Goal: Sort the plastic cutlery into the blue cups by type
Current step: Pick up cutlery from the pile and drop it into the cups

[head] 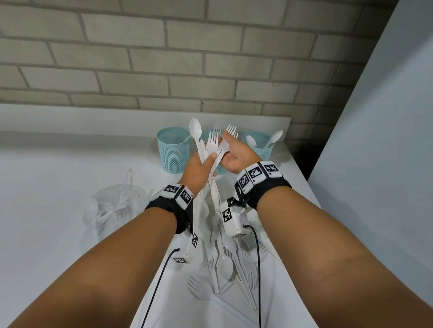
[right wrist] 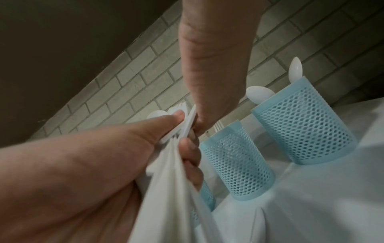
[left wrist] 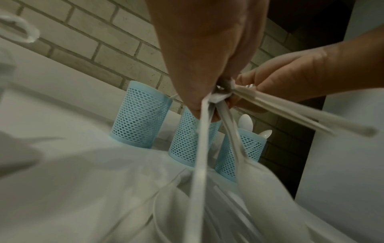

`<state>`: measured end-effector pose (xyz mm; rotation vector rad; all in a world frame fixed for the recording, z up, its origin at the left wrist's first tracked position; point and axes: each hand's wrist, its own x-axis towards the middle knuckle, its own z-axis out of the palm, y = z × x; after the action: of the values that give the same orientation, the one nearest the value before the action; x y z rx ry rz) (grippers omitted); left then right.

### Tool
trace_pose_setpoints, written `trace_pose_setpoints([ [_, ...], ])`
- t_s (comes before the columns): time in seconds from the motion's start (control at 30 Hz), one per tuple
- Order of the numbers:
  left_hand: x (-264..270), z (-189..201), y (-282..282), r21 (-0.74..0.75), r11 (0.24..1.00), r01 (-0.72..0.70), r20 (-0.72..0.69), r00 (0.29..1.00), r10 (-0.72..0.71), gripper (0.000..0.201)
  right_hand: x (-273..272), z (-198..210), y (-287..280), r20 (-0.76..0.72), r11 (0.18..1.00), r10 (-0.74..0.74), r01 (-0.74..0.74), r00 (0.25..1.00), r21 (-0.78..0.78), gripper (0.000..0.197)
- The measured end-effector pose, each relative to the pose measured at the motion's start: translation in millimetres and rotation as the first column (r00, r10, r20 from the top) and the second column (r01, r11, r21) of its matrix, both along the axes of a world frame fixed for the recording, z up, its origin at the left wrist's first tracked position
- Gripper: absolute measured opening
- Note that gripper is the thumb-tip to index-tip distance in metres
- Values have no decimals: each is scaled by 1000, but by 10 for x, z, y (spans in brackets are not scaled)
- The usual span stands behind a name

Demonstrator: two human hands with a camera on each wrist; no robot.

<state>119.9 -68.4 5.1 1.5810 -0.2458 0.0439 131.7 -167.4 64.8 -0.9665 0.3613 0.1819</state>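
Right up close, a pile of white forks and spoons (head: pixel 224 266) flat on the white table (head: pixel 40 180), between the two arms. Above the pile, left hand (head: pixel 199 166) raised, fingers wrapped tight round a bunch of cutlery (head: pixel 204 149), spoon and fork heads pointing up. Just beside it, right hand (head: pixel 235 152), palm turned up, fingers closed on forks (head: pixel 231 132) from that same bunch. Both wrists bent back, hands touching over the middle cup.

Behind the hands, three blue cups in a row by the brick wall (head: pixel 198 46): left cup (head: pixel 174 152), middle cup (left wrist: pixel 192 144), right cup (head: pixel 261 145) with two spoons (head: pixel 273 138) standing in it. Maybe fork tips in the middle cup, but too blurry to be sure.

Best way now: pull only the forks free, slowly, with the left hand squeezing hard so no spoon slips out. Then heads up, handles down, straight into the fork cup. Easy to knock a light cup over, so go gently.

To the left, a crumpled clear bag (head: pixel 116 205).
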Motion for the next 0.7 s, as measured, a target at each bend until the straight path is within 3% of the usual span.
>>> trace_pose_setpoints([
  [0.27,-17,71,71,24,999,44,14,999,-44,27,202,102,-140,5,993,-83,83,997,-80,23],
  [0.4,-20,63,94,75,997,37,-3,999,-37,26,195,176,-181,96,980,-169,178,981,-91,15],
  [0.5,-37,22,124,102,995,0,25,1000,-2,20,202,217,-262,205,943,-304,324,930,-72,21],
  [0.6,-32,-16,176,58,996,-74,10,997,74,17,239,194,-376,252,852,-510,523,823,16,18],
  [0.7,-25,-8,199,12,993,-114,-28,993,114,16,230,114,-424,296,809,-547,586,783,-53,8],
])
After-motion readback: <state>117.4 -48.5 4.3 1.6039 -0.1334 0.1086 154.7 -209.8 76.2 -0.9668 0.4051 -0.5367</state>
